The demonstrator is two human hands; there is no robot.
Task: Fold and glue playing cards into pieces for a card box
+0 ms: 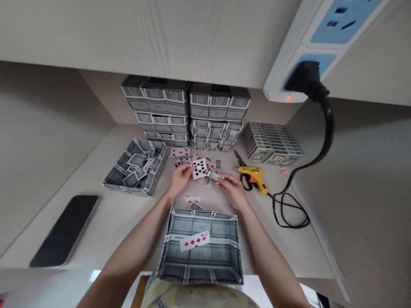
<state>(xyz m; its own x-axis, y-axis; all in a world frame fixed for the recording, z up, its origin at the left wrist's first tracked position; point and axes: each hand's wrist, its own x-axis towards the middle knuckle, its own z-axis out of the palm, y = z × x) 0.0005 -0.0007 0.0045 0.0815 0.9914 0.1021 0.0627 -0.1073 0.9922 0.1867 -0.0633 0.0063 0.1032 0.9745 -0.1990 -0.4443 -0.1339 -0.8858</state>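
Note:
My left hand point(181, 177) pinches a ten of spades playing card point(199, 168), its face turned up. In my right hand point(233, 188) is a narrow strip of patterned card point(214, 175), its left end close to the playing card's lower right corner; I cannot tell if they touch. Several loose cards lie under and behind the hands, among them a red-suited card point(180, 152). Between my forearms stands an open box made of playing cards point(201, 273), with a cut diamond card strip point(195, 241) inside. A red-pipped piece point(192, 199) lies just beyond the box.
A yellow glue gun point(253, 174) lies over black-handled scissors point(246, 183) at right, its cable looped. Card boxes point(165, 107) are stacked at the back, near packed decks point(272, 143). At left are a card tray point(148, 188) of pieces and a phone point(66, 231). A power strip point(295, 55) hangs overhead.

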